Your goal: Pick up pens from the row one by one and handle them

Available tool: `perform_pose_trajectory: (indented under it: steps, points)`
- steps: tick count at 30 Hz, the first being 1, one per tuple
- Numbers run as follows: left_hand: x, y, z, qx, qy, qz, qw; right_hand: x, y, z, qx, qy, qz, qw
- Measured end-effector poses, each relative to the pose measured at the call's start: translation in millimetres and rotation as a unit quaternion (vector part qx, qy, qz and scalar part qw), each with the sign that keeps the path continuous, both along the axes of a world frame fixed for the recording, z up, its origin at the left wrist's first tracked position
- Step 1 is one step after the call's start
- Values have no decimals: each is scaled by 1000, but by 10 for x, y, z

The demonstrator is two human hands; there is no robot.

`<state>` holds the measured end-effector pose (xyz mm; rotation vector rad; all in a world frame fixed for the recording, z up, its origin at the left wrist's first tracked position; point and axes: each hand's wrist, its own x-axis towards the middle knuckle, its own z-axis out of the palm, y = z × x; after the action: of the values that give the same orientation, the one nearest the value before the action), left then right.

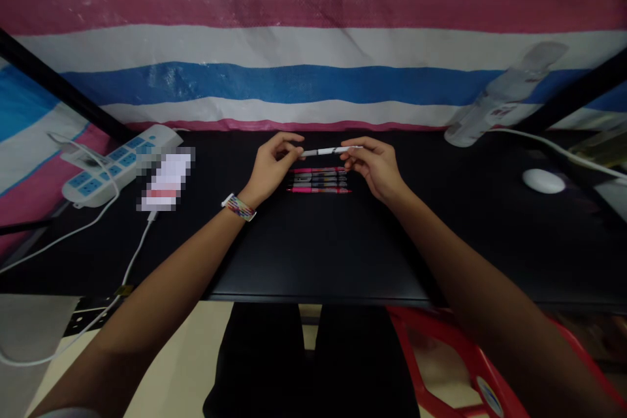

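A white pen with dark marks (324,151) is held level above the black desk, one end in each hand. My left hand (275,162) pinches its left end between thumb and fingers. At its right end, my right hand (375,164) grips it with the fingertips, which partly cover that end. Just below the hands, a row of several pens (319,181) lies side by side on the desk, some with pink or red parts, others grey and dark. A colourful woven band circles my left wrist.
On the left lie a white power strip (122,163) with blue sockets and a blurred-out phone (166,179) on a white cable. To the right stand a clear bottle (490,111) and a white mouse (543,181). A striped sheet (313,85) hangs behind the desk (318,255).
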<state>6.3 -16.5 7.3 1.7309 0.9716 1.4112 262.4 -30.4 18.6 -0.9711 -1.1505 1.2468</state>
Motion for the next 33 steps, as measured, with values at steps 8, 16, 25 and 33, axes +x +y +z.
perform_pose_trajectory:
  steps: [8, 16, 25, 33]
  points:
    - [8, -4, 17, -19, 1, 26, 999, 1, -3, 0, 3, -3, 0, 1000]
    - [6, -7, 20, 8, 40, 35, 999, 6, -5, 0, 7, 8, 3, 1000]
    - [12, -29, 25, -20, 43, 25, 999, 0, -10, -2, 4, -3, -2, 1000]
    - [11, -64, 91, -23, 37, 31, 999, 1, 8, 5, -12, 41, 12, 999]
